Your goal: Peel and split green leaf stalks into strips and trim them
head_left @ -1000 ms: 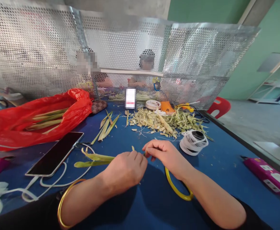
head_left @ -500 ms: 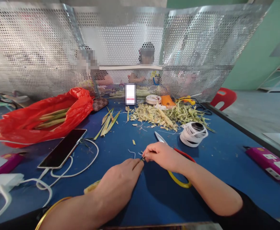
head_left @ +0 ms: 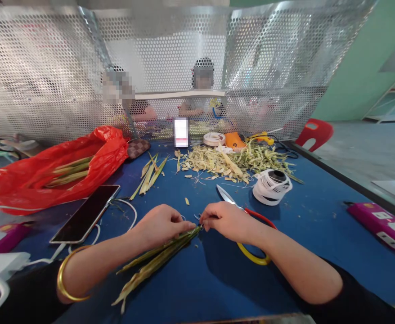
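A bundle of dried green-brown leaf strips [head_left: 160,260] lies slantwise on the blue table, its narrow end pointing away to the right. My left hand [head_left: 163,225] is above the bundle, thumb and fingertips pinched together by a thin white thread [head_left: 183,217]. At the bundle's narrow end, my right hand [head_left: 222,218] has its fingers closed in a pinch on the thread. The exact grip of both hands is partly hidden. Beneath my right forearm lie scissors [head_left: 254,257] with red and yellow handles, blades pointing away.
A white thread spool [head_left: 271,186] stands to the right. Pale leaf scraps [head_left: 217,164] are heaped behind it. On the left are a phone [head_left: 86,213] with a cable and a red plastic bag [head_left: 106,157] holding stalks. A perforated screen [head_left: 170,49] separates me from two people.
My left hand has lifted off the bundle and turned into a pinch, uncovering the leaf strips. The right hand stays at the bundle's end. The view has shifted slightly.
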The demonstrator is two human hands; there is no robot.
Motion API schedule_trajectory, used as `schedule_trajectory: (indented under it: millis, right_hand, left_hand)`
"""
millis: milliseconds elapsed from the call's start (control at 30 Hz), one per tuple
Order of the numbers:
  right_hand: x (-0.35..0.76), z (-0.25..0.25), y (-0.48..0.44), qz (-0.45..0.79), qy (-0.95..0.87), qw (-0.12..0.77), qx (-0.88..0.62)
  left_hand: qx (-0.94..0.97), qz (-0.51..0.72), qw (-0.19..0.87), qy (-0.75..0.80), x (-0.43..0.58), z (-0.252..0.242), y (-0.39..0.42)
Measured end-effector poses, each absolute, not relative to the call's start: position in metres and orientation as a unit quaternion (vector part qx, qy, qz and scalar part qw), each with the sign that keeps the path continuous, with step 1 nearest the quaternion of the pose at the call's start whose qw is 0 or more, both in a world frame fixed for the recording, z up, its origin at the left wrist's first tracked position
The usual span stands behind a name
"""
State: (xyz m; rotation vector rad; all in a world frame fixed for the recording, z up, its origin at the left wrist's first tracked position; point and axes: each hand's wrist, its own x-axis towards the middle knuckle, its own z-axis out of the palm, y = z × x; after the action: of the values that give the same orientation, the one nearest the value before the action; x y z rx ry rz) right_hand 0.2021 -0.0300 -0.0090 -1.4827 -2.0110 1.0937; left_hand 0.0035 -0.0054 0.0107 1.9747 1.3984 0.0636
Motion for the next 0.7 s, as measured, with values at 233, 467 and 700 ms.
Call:
schedule_trajectory:
  millis: [233,467,700]
  right_hand:
    - [0.203,-0.011,-0.027,0.406,-0.723,0.21,-0.519]
    - [0.206,-0.007,-0.025,0.428,-0.702,0.209,-0.529]
    - [0.212,0.002,-0.025,0.491,-0.658,0.228,-0.523]
  left_hand:
    - [0.696,0.18,0.463,0.519,0.017,-0.009,-0.004]
    - [0.627,0.23,0.593,0.45,0.026,-0.008,0.006]
    - [0.591,0.203,0.671,0.399,0.04,-0.016,0.014]
